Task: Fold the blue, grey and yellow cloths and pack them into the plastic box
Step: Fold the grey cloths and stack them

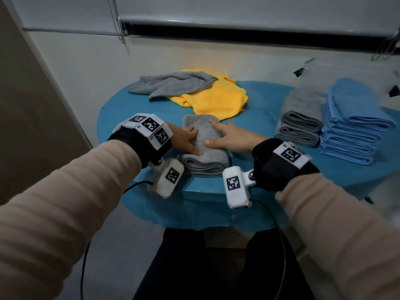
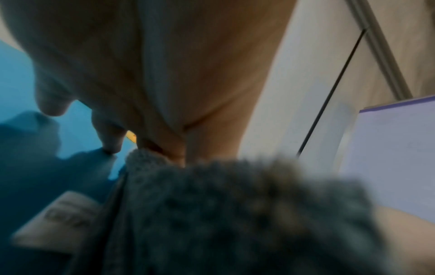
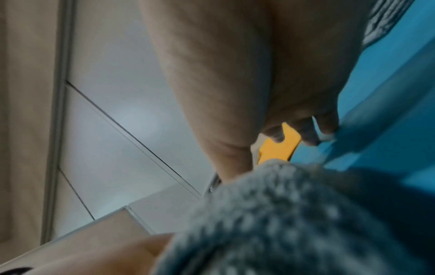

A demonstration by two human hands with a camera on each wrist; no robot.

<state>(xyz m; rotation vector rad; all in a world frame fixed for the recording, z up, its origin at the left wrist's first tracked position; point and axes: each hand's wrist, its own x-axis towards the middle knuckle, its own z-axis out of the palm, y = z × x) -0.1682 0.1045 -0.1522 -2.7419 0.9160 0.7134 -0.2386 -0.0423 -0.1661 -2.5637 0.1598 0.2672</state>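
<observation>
While both hands, left [image 1: 187, 138] and right [image 1: 230, 138], press flat-fingered on folded grey cloth [image 1: 205, 148]: stacks folded at 3 o'clock [image 1: 355, 126]; loose grey [image 1: 173, 84], yellow [image 1: 216, 98] at 12; box [image 1: 346, 74] unpacked.

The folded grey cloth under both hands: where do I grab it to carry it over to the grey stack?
Probably by its two long sides, one hand each. The folded grey cloth lies flat, its rolled fold edge facing the person, layers open there. The left hand and right hand already rest on top at either side; sliding fingers under from both sides should keep the layers together on the way to the grey stack.
</observation>
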